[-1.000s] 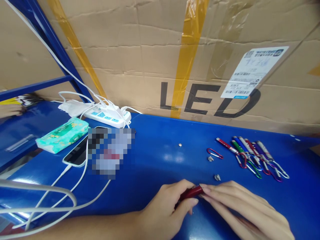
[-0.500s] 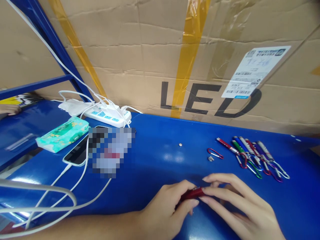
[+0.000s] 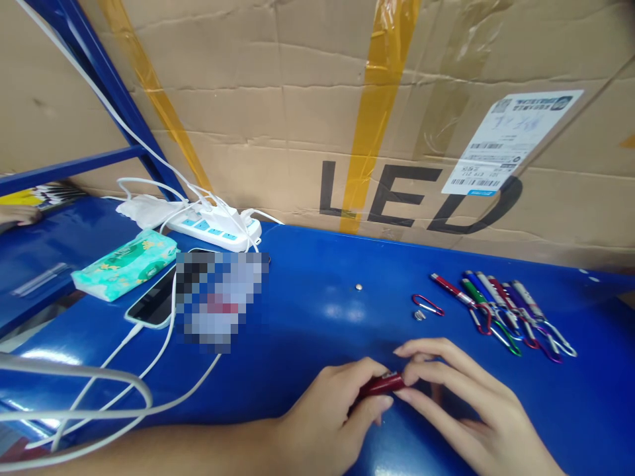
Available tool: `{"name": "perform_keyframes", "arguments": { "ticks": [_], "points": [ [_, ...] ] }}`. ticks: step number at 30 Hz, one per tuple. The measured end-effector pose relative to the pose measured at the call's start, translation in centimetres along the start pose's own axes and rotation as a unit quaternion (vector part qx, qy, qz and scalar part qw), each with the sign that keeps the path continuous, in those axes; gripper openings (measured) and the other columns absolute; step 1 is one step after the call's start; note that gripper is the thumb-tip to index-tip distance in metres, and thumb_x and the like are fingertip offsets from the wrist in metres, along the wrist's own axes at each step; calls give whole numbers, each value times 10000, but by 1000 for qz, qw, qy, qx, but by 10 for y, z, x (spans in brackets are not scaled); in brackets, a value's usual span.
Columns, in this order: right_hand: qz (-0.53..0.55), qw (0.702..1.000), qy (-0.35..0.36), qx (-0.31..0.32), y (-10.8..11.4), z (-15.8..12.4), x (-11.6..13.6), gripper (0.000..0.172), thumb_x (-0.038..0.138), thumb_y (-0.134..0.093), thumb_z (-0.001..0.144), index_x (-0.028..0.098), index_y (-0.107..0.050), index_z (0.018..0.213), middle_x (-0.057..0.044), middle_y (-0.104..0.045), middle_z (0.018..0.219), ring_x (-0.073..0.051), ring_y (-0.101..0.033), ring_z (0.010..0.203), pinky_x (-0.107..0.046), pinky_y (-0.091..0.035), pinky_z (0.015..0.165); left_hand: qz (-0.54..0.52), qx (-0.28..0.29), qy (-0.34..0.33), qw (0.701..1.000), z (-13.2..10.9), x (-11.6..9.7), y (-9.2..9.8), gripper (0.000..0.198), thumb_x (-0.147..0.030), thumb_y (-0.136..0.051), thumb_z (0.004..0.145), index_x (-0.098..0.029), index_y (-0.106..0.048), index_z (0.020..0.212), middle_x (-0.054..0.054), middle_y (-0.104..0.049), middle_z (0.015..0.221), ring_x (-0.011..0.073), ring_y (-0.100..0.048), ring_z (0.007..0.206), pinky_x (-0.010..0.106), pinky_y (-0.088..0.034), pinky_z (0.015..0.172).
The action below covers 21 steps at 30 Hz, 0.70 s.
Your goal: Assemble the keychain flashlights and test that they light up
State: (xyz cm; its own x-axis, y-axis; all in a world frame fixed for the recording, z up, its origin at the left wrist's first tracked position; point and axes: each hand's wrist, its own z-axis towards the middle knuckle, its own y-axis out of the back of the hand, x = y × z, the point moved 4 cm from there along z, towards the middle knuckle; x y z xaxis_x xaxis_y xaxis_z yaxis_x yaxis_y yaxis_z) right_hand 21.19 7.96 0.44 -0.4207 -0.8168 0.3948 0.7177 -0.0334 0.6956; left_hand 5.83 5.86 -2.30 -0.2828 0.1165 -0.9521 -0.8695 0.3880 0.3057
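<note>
the left hand (image 3: 330,411) is holding a dark red tube (image 3: 381,385) in a closed grip, thumb below and fingers over it, from the tube's eight o'clock. at its three o'clock, the right hand (image 3: 483,400) is bringing bunched fingertips to the tube's end; whether they are pinching anything cannot be told. the tube is sitting over the blue table (image 3: 307,297). from it, a small metal piece (image 3: 419,316) and a red carabiner (image 3: 440,311) are lying at one o'clock, a round silvery piece (image 3: 358,287) near eleven, and several penlights (image 3: 501,293) at two.
</note>
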Motion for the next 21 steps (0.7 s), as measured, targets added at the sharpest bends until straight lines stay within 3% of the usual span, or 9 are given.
{"name": "perform_keyframes", "arguments": {
  "ticks": [6,11,17,21],
  "points": [
    [5,1000,-10,4,-2,2,1,77,209,-591,848,208,-588,925,-52,-595,980,-114,-635,842,-149,-537,686,-7,-1,12,1000,-2,-3,0,108,-186,-460,900,-158,-510,809,-40,-512,673,77,-461,614,163,-338,596],
    [-10,1000,2,14,1,4,-2,211,250,-556,871,224,-527,1079,-31,-601,957,-97,-609,820,-138,-520,632,-11,-3,22,1000,-1,-2,1,150,-228,-430,914,-166,-471,783,-43,-494,654,78,-447,596,173,-324,571],
    [-104,994,-19,29,-1,7,-21,220,257,-460,927,234,-514,1139,-39,-579,1080,-141,-561,1026,-262,-475,872,3,2,21,1000,-6,-2,0,196,-321,-416,928,-179,-469,804,-31,-491,654,101,-454,612,203,-315,557],
    [-176,983,-13,58,-11,16,-31,225,220,-431,939,213,-557,1126,-58,-580,1086,-180,-553,1004,-350,-443,869,3,5,18,1000,-8,-3,-1,212,-318,-400,927,-178,-440,773,-32,-467,634,103,-425,586,219,-304,542]
  ]
}}
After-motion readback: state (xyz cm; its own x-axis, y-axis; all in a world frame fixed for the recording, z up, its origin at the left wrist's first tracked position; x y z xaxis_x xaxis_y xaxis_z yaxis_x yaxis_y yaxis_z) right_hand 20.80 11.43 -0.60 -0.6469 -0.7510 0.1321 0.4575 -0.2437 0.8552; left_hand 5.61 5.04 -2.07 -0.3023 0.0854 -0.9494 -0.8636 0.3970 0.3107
